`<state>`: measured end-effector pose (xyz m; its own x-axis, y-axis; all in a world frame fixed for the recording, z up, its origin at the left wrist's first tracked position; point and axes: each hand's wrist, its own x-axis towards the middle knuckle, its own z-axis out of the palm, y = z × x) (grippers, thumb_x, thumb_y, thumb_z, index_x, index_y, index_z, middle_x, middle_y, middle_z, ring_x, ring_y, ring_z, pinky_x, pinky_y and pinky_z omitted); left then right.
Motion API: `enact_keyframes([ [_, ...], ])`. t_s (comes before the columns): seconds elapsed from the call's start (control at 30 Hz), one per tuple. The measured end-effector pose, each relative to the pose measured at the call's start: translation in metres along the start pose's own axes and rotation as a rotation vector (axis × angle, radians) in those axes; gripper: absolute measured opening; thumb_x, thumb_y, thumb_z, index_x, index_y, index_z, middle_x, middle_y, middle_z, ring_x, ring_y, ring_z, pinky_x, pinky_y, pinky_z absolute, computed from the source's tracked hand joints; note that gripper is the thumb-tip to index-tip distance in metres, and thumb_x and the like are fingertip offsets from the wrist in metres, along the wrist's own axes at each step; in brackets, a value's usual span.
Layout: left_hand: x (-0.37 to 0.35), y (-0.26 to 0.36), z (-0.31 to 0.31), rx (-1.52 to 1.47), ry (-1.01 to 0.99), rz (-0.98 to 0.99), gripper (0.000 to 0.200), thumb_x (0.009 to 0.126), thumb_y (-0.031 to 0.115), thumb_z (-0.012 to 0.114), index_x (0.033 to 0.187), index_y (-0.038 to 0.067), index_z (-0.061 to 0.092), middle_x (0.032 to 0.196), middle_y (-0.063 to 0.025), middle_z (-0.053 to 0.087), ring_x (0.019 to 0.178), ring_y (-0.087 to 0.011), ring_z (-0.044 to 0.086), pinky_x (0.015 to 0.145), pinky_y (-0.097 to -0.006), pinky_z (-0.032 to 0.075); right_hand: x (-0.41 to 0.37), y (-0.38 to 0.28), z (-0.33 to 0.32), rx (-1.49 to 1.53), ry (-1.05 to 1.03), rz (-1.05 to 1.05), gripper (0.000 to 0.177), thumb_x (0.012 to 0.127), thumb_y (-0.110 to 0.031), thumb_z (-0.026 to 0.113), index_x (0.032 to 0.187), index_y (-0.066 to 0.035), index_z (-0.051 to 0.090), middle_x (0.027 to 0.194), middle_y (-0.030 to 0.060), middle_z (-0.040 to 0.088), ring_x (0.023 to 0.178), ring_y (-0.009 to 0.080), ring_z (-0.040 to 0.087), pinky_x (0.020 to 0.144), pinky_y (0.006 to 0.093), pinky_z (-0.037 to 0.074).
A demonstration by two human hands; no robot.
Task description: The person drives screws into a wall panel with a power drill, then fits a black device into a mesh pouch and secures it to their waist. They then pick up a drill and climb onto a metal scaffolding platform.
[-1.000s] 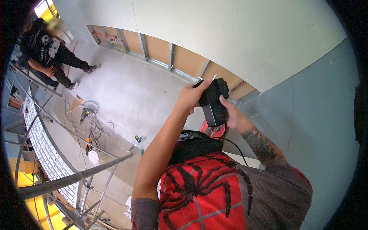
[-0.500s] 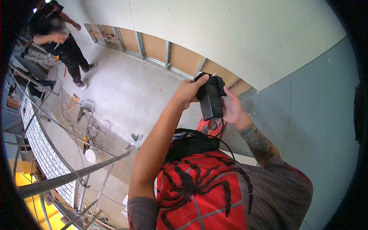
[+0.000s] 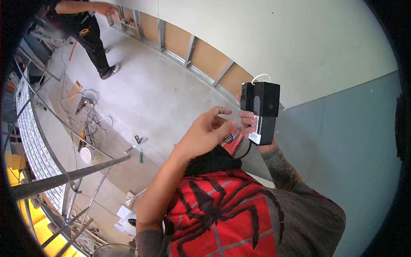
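A black box-shaped device (image 3: 268, 103) with a white label and a white cord loop on top stands upright in my right hand (image 3: 249, 121). The fingers of that hand wrap round its left side, and the palm is hidden behind it. My left hand (image 3: 214, 130) is just left of the device, apart from it, with its fingers curled and spread and nothing between them. A black cable runs down from the device toward a black bag or cloth (image 3: 214, 162) at my chest. Behind my left hand lies a red package (image 3: 234, 143).
Another person (image 3: 92, 38) stands at the upper left. Power tools (image 3: 83, 103) and tangled cables lie on the floor beside a white bucket (image 3: 87, 155). Metal scaffold tubes (image 3: 68, 176) cross the left side. A partly boarded wall (image 3: 222, 25) with metal studs runs behind.
My left hand has let go of the device and moved down. The device has shifted right and turned in my right hand, so its label shows. The other person has moved an arm out.
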<state>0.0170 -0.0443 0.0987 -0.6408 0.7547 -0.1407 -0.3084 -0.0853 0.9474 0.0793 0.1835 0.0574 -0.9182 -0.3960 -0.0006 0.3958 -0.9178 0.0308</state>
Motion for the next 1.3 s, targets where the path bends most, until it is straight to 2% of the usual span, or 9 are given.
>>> enact_keyframes([
  [0.17,-0.019,0.004,0.021,0.211,0.026,0.148,0.033,0.093,0.016,0.061,0.121,0.001,0.051,0.094,-0.0090,0.067,0.087,-0.0130,0.062,0.077,-0.0304,0.050,0.000,-0.008,-0.007,-0.165,-0.023,0.048,0.083,0.088,-0.042,0.061,0.149,-0.006,0.018,0.087,0.0106,0.049,0.069,0.0221,0.054,0.060,0.0382,0.051],
  [0.27,-0.031,0.013,0.042,0.559,0.102,0.263,0.064,0.084,0.030,0.072,0.132,0.002,0.040,0.094,-0.0186,0.068,0.081,-0.0294,0.069,0.073,-0.0352,0.053,0.005,-0.008,0.005,-0.370,-0.084,0.018,0.076,0.089,-0.050,0.053,0.145,-0.003,0.029,0.092,0.0154,0.056,0.073,0.0258,0.060,0.061,0.0383,0.053],
  [0.4,-0.032,0.002,0.064,0.555,0.054,0.112,0.085,0.081,0.035,0.074,0.139,-0.001,0.022,0.094,-0.0219,0.068,0.081,-0.0385,0.068,0.070,-0.0411,0.055,-0.002,-0.003,-0.006,-0.994,0.353,-0.683,0.079,0.090,-0.060,0.039,0.144,-0.003,0.032,0.141,0.0238,0.043,0.106,0.0314,0.060,0.095,0.0403,0.046],
  [0.47,-0.027,-0.016,0.064,0.592,0.249,0.132,0.092,0.081,0.035,0.073,0.139,-0.008,0.016,0.088,-0.0289,0.063,0.072,-0.0439,0.065,0.061,-0.0466,0.053,-0.008,0.007,-0.003,-1.297,0.400,-0.692,0.074,0.092,-0.053,0.038,0.144,-0.001,0.032,0.143,0.0222,0.041,0.125,0.0312,0.050,0.105,0.0387,0.038],
  [0.6,-0.024,-0.034,0.045,0.545,0.249,0.092,0.077,0.083,0.026,0.073,0.131,-0.006,0.022,0.090,-0.0279,0.064,0.074,-0.0427,0.066,0.062,-0.0437,0.054,-0.017,0.023,-0.016,-1.520,0.417,-0.716,0.073,0.090,-0.046,0.051,0.141,0.002,0.034,0.139,0.0146,0.046,0.124,0.0264,0.048,0.106,0.0377,0.036],
  [0.67,-0.020,-0.054,0.032,0.426,0.209,0.163,0.065,0.087,0.022,0.070,0.132,-0.004,0.030,0.096,-0.0194,0.068,0.084,-0.0321,0.069,0.073,-0.0381,0.054,0.004,0.039,0.045,-1.496,0.079,-0.545,0.088,0.080,-0.044,0.067,0.144,0.003,0.027,0.141,0.0155,0.042,0.128,0.0269,0.045,0.107,0.0365,0.034],
  [0.87,-0.030,-0.072,-0.013,-0.133,0.011,-0.083,0.027,0.095,0.019,0.061,0.114,0.000,0.062,0.103,-0.0032,0.066,0.097,-0.0118,0.057,0.088,-0.0294,0.046,0.011,0.053,0.078,-2.237,0.083,-0.425,0.101,0.067,-0.048,0.081,0.141,0.001,0.033,0.131,0.0212,0.046,0.124,0.0330,0.047,0.100,0.0392,0.041],
  [1.13,-0.027,-0.107,-0.024,-0.841,-0.275,-0.034,0.072,0.084,0.051,0.064,0.136,0.006,0.042,0.128,-0.0117,0.054,0.118,-0.0287,0.055,0.098,-0.0495,0.046,0.028,0.058,0.073,-1.895,0.141,-0.392,0.097,0.080,-0.063,0.062,0.145,0.000,0.025,0.129,0.0184,0.047,0.118,0.0292,0.049,0.096,0.0379,0.042],
  [1.3,-0.020,-0.091,-0.018,-0.860,-0.367,-0.072,0.083,0.086,0.074,0.033,0.131,0.004,0.043,0.112,-0.0214,0.058,0.080,-0.0327,0.067,0.059,-0.0426,0.059,0.051,0.034,0.056,-1.488,0.364,-0.126,0.083,0.092,-0.060,0.046,0.152,-0.012,0.013,0.130,0.0115,0.046,0.113,0.0195,0.047,0.086,0.0340,0.041],
])
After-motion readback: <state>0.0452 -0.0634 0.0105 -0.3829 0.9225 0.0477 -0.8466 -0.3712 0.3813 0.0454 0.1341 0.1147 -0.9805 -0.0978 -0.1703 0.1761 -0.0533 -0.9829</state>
